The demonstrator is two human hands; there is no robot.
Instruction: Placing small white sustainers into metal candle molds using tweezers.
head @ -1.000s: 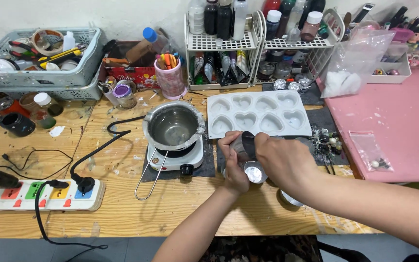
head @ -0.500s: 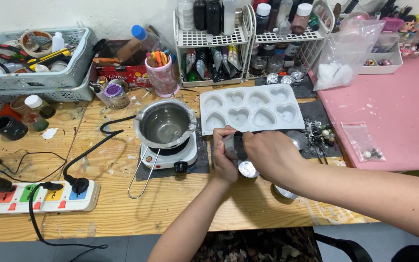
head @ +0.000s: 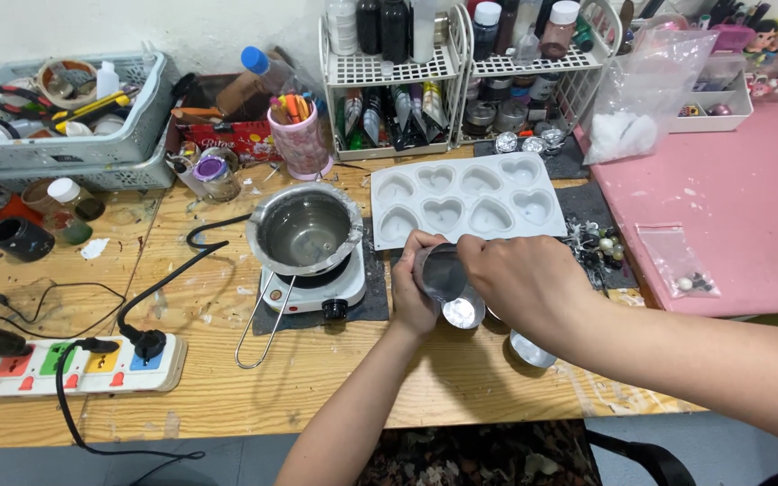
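My left hand (head: 411,290) and my right hand (head: 517,281) both grip a small silver metal tin (head: 447,286) tilted on its side just above the wooden table (head: 335,378). White stuff shows at the tin's lower rim. Right behind the hands lies a white silicone mould with heart-shaped cavities (head: 466,201). To the left, a steel melting pot (head: 304,228) with a wire handle sits on a small white electric hot plate (head: 314,290). Another small silver tin (head: 529,349) rests on the table under my right forearm.
A colourful power strip (head: 65,364) with black cables lies at the front left. Grey baskets of tools (head: 56,112) stand back left, a pink pen cup (head: 301,137) and white wire racks of bottles (head: 461,72) at the back. A pink mat (head: 740,207) covers the right side.
The view has shifted slightly. Both hands keep hold of the tin, which now tilts further over near the mould's front edge.
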